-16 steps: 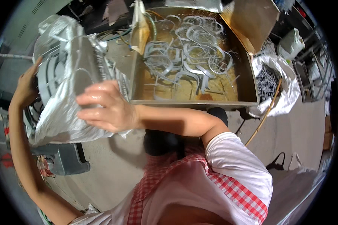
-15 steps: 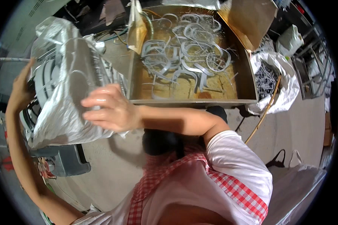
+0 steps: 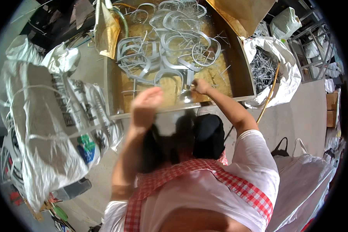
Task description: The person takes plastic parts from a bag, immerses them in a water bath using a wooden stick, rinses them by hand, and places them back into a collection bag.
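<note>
A shallow metal tray [image 3: 241,73] with a brownish wet bottom lies ahead of me. Grey curved plastic strips [image 3: 170,73] and thin offcuts are heaped in it. My right hand [image 3: 201,86] is low in the tray, its fingers closed at the end of a short grey strip [image 3: 190,77]. Over the tray's near edge, toward its left, hovers my left hand [image 3: 146,106], smeared by motion; nothing can be made out in its fingers. To the left stands a large white woven sack [image 3: 46,150], apart from both hands, with grey curved pieces [image 3: 12,154] showing at its far-left side.
Right of the tray, an open white sack [image 3: 292,73] is full of grey scraps [image 3: 263,69], with a thin wooden stick [image 3: 270,92] leaning on it. Stained boards [image 3: 106,33] rise by the tray's left corner. A large pale bag [image 3: 301,189] with handles sits at lower right.
Both hands have left the white sack at left. My right hand has moved into the tray and my left hand to its near edge. The view has shifted; the sack now appears more upright.
</note>
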Available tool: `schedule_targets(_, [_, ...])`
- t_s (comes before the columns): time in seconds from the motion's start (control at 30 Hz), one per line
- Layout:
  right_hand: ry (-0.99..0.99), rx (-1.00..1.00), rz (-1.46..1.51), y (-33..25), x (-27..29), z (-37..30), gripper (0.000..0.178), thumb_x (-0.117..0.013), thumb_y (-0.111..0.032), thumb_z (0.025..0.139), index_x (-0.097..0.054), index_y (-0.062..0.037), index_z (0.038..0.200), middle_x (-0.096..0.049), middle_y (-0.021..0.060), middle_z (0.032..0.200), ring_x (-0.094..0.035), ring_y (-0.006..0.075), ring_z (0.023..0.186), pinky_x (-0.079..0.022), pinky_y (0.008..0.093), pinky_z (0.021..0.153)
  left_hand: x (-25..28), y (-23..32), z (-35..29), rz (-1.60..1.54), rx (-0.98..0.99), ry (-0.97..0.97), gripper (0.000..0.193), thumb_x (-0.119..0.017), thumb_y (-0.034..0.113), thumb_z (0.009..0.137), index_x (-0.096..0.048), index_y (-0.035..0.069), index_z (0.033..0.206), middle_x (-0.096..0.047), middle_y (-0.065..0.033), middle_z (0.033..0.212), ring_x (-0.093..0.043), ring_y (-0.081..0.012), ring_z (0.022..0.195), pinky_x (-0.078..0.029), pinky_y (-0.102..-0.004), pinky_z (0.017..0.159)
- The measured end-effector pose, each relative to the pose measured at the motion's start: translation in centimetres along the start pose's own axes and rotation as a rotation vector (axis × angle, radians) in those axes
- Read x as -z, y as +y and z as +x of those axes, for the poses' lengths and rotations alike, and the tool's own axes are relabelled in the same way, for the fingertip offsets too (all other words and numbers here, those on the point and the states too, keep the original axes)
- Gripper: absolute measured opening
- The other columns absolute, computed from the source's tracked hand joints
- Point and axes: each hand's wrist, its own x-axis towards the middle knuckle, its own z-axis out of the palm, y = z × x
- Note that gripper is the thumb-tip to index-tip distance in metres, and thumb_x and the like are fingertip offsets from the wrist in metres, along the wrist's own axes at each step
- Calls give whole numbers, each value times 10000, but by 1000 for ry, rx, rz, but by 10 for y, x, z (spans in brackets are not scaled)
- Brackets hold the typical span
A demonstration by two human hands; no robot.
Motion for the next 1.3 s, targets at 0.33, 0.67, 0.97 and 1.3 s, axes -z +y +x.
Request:
schedule_targets(0.33, [110, -280, 518, -31, -17, 64, 1346, -768, -523, 530, 151, 93, 1296, -206, 351, 1325, -309, 374, 1229, -284, 345, 1016, -72, -95, 52, -62, 162, -385, 298, -550, 52, 828, -529, -44, 1109, -613, -140, 1016, -584, -167, 922, -462, -271, 814])
schedule_targets(0.67, [392, -435, 906, -27, -68, 111, 324, -640, -97, 689, -538, 54, 957, -610, 122, 798, -584, 196, 686, -477, 317, 590, -65, -113, 84, -244, 159, -83, 301, -547, 67, 833, -511, -33, 1115, -582, -131, 1052, -559, -165, 945, -448, -252, 821])
schedule_targets(0.97, [209, -90, 676, -154, 41, -21, 475, -664, -131, 681, -491, -9, 1106, -587, 114, 940, -576, 219, 863, -470, 317, 721, -58, -91, 112, -869, 589, 251, 634, -647, 253, 792, -297, -28, 1241, -491, -147, 1104, -515, -206, 979, -437, -319, 813])
schedule_targets(1.3, [253, 39, 915, -110, 65, -46, 337, -657, -189, 781, -517, -19, 1035, -581, 33, 857, -536, 107, 732, -447, 246, 627, -41, -85, 114, -1165, 317, -49, 298, -526, 39, 784, -446, -58, 1054, -561, -179, 1007, -569, -268, 935, -476, -386, 799])
